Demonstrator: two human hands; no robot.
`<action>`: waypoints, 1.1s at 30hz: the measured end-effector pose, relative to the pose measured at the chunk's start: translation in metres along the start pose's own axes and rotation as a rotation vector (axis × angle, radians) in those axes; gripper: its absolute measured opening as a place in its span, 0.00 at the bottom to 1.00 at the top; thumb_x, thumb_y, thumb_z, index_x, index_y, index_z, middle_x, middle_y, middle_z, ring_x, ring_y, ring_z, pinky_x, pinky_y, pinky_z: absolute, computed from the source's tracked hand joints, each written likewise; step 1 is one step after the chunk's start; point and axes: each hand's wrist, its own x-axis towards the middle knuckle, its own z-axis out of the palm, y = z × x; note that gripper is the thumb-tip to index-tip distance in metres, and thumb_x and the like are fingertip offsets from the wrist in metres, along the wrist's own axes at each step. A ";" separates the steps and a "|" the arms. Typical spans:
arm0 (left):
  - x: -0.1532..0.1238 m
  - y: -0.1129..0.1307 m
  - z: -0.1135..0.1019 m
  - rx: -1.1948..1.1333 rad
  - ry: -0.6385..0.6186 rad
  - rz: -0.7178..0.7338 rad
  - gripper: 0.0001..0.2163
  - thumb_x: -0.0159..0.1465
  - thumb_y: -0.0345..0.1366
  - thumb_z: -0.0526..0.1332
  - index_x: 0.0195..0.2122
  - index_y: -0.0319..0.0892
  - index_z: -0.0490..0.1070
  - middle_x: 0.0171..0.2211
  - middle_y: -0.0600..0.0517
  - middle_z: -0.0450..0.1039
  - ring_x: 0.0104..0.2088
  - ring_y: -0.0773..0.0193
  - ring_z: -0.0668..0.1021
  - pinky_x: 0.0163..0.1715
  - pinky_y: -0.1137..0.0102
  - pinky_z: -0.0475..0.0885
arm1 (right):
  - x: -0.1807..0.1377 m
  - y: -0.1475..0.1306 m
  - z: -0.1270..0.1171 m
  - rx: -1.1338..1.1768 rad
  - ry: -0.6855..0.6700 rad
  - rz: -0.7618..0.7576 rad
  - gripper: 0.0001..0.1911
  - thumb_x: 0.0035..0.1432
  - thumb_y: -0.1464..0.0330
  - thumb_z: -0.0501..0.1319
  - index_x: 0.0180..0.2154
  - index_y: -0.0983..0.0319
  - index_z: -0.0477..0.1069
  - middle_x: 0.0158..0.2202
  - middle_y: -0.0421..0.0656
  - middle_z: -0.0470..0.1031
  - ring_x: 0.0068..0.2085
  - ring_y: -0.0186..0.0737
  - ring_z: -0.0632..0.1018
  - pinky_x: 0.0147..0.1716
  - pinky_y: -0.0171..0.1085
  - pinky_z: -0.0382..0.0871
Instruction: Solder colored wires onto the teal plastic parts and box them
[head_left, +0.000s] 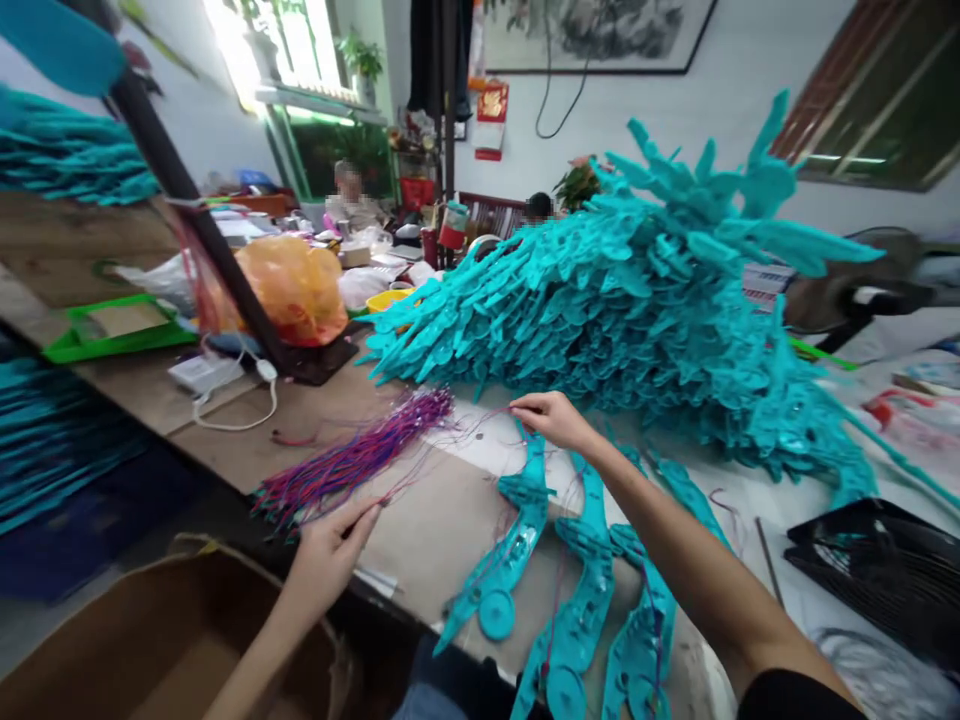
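Clearly, both hands are busy with thin wires over the surface. The left hand, on the near side, pinches some of them between thumb and fingers, just beside the near end of a bundle of purple, red and blue wires. The right hand, farther off and to the right, has its fingertips closed on a wire end, with fine strands running in the gap between the two hands. Below the right hand and forearm, several long teal parts lie side by side toward the near edge, with wires across some of them. Beyond, on the far right, rises a big heap of teal pieces. To the far left are an orange plastic bag and a green tray; a cardboard box stands at the near left.
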 end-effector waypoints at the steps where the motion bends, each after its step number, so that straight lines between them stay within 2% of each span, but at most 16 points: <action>1: 0.009 0.007 -0.001 0.003 -0.014 0.027 0.15 0.60 0.47 0.58 0.39 0.45 0.80 0.29 0.50 0.79 0.31 0.56 0.80 0.34 0.64 0.76 | -0.011 0.000 -0.011 0.027 0.036 0.016 0.17 0.59 0.61 0.56 0.39 0.65 0.79 0.23 0.42 0.77 0.23 0.34 0.74 0.24 0.31 0.66; 3: 0.030 0.028 0.001 0.002 -0.046 0.096 0.16 0.61 0.47 0.57 0.42 0.44 0.79 0.25 0.52 0.76 0.26 0.60 0.77 0.29 0.67 0.74 | -0.035 0.003 -0.036 0.100 0.146 0.069 0.19 0.58 0.59 0.57 0.40 0.65 0.78 0.23 0.42 0.76 0.23 0.35 0.74 0.24 0.33 0.67; 6: 0.073 0.073 0.018 -0.027 -0.032 0.238 0.15 0.62 0.45 0.57 0.42 0.44 0.78 0.32 0.50 0.79 0.33 0.60 0.79 0.35 0.68 0.74 | -0.066 0.012 -0.073 0.188 0.405 0.160 0.19 0.55 0.57 0.60 0.39 0.64 0.78 0.23 0.42 0.76 0.24 0.36 0.74 0.26 0.35 0.69; 8: 0.106 0.107 0.038 -0.041 0.003 0.360 0.15 0.62 0.43 0.57 0.42 0.43 0.78 0.38 0.49 0.80 0.38 0.59 0.80 0.42 0.67 0.73 | -0.081 0.020 -0.094 0.198 0.571 0.187 0.18 0.54 0.57 0.61 0.39 0.64 0.77 0.24 0.42 0.76 0.25 0.36 0.75 0.28 0.36 0.71; 12: 0.173 0.164 0.086 -0.062 0.098 0.591 0.14 0.63 0.42 0.57 0.40 0.41 0.78 0.34 0.49 0.80 0.37 0.60 0.80 0.42 0.69 0.71 | -0.097 0.035 -0.125 0.236 0.810 0.208 0.16 0.53 0.57 0.62 0.38 0.62 0.74 0.25 0.41 0.75 0.26 0.37 0.76 0.29 0.37 0.73; 14: 0.200 0.182 0.109 -0.058 0.153 0.612 0.13 0.63 0.42 0.57 0.39 0.41 0.78 0.32 0.49 0.80 0.36 0.60 0.80 0.42 0.69 0.70 | -0.099 0.039 -0.132 0.233 0.874 0.215 0.15 0.53 0.58 0.63 0.37 0.61 0.72 0.25 0.41 0.75 0.26 0.38 0.76 0.28 0.37 0.73; 19: 0.243 0.195 0.154 -0.041 0.206 0.434 0.14 0.63 0.42 0.56 0.36 0.39 0.78 0.29 0.47 0.80 0.33 0.59 0.80 0.39 0.69 0.70 | -0.085 0.045 -0.133 0.170 0.927 0.206 0.13 0.54 0.58 0.62 0.36 0.61 0.71 0.25 0.43 0.76 0.24 0.39 0.77 0.26 0.37 0.72; 24: 0.253 0.199 0.180 0.018 0.225 0.366 0.16 0.63 0.44 0.55 0.37 0.39 0.78 0.31 0.44 0.80 0.35 0.55 0.80 0.38 0.68 0.69 | -0.076 0.065 -0.121 0.165 1.045 0.259 0.13 0.55 0.58 0.60 0.36 0.61 0.71 0.26 0.43 0.77 0.21 0.39 0.76 0.23 0.37 0.70; 27: 0.255 0.202 0.189 0.061 0.230 0.377 0.16 0.62 0.44 0.56 0.36 0.39 0.79 0.33 0.43 0.80 0.37 0.54 0.80 0.37 0.68 0.69 | -0.077 0.074 -0.124 0.121 1.104 0.224 0.15 0.56 0.57 0.59 0.37 0.62 0.71 0.26 0.42 0.77 0.22 0.38 0.76 0.25 0.37 0.71; 30: 0.258 0.202 0.194 0.021 0.212 0.407 0.16 0.61 0.43 0.56 0.36 0.38 0.80 0.34 0.43 0.81 0.37 0.54 0.80 0.36 0.69 0.68 | -0.072 0.075 -0.142 -0.125 1.146 0.190 0.14 0.59 0.59 0.58 0.38 0.62 0.73 0.28 0.42 0.78 0.26 0.39 0.77 0.31 0.38 0.70; 33: 0.261 0.199 0.195 -0.064 0.160 0.358 0.15 0.58 0.43 0.59 0.35 0.38 0.80 0.31 0.45 0.81 0.35 0.55 0.80 0.33 0.70 0.68 | -0.061 0.071 -0.165 -0.482 1.118 0.242 0.13 0.60 0.62 0.56 0.37 0.62 0.76 0.33 0.46 0.79 0.33 0.42 0.77 0.36 0.39 0.67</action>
